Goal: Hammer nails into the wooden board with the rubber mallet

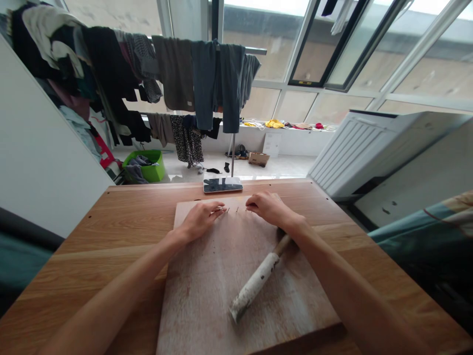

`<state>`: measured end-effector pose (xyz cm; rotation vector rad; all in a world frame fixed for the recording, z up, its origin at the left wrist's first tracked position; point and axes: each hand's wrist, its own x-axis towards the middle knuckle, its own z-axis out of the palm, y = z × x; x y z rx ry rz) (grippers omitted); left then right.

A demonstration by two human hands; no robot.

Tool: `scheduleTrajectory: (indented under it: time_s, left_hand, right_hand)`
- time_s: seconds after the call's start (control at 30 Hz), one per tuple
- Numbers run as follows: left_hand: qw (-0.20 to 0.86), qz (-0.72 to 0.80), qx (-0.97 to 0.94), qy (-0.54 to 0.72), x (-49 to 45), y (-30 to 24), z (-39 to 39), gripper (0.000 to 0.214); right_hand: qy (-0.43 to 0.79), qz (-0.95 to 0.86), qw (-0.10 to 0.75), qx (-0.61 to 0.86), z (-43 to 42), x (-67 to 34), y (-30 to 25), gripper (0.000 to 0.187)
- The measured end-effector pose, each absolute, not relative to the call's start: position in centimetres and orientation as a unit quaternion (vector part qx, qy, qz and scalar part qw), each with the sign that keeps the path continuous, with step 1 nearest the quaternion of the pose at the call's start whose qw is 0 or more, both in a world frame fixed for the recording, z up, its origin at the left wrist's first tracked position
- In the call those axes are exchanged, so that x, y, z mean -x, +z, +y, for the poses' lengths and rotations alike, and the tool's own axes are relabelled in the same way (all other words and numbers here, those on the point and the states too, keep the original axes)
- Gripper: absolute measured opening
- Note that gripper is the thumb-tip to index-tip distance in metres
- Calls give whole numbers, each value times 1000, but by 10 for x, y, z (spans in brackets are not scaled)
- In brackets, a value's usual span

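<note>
Nails [237, 209] are standing in a short row near the far edge of a pale board [207, 291], which is lying on a wood-grain table [121, 217]. Left hand [199, 218] is pinching a small light object [220, 209]; right hand [269, 207] is bunching its fingertips at the row's right end, grip on a nail unclear. Hammer [256, 285] is lying diagonally, partly under the right forearm. Phone [222, 185] is resting beyond the board. Clothes [178, 74] are hanging before windows; a green tub [154, 166] is sitting on the floor.
</note>
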<state>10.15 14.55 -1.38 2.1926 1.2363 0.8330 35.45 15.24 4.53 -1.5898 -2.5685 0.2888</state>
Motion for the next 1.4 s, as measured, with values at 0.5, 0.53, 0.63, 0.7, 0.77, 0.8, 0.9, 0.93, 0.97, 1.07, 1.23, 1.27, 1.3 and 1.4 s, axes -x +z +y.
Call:
scheduleTrajectory:
  time_s: [0.5,0.53,0.63,0.7,0.77,0.8,0.9,0.93,0.97,1.07,1.23,1.27,1.3,1.4]
  left_hand:
    - [230,455,-794,332,-126,-12,148,23]
    - [239,450,-791,338,-124,-9,145,24]
    - [265,434,-796,328,-120,-1,132,28]
    - [283,424,-806,301,-115,5,121,34]
    - [281,418,-814,289,-104,10,111,41]
    - [266,419,-817,293,-97,12,106,44]
    - [177,427,-830,312,-63,12,86,39]
    - [144,422,-840,309,-50,12,77,34]
    - [115,415,-850,303,-37,11,66,29]
    - [46,373,-883,282,-5,7,26,24]
    - [-45,325,-925,191,7,-1,-26,40]
    - [-58,328,-926,180,4,-2,-31,43]
    - [-69,334,-924,173,1,-4,-35,45]
    - [-89,361,-914,164,-3,-6,-40,46]
  right_hand:
    - [106,-863,98,485,146,-321,44,24]
    - [109,-862,111,483,144,-321,45,23]
    - [124,-868,157,454,132,-325,46,21]
    - [148,-877,187,417,122,-328,48,21]
    - [180,-878,222,385,109,-331,52,21]
    - [191,-875,239,376,102,-335,55,22]
    - [169,-865,280,382,76,-357,61,24]
    - [146,-859,291,394,67,-369,61,24]
    - [120,-850,300,417,57,-383,59,24]
    - [3,-783,318,534,27,-434,38,26]
    - [-22,-704,271,656,-12,-492,-25,46]
    - [-6,-700,262,664,-17,-494,-35,48]
    - [-3,-691,259,675,-21,-493,-44,50]
    - [-16,-670,266,693,-29,-476,-58,53]
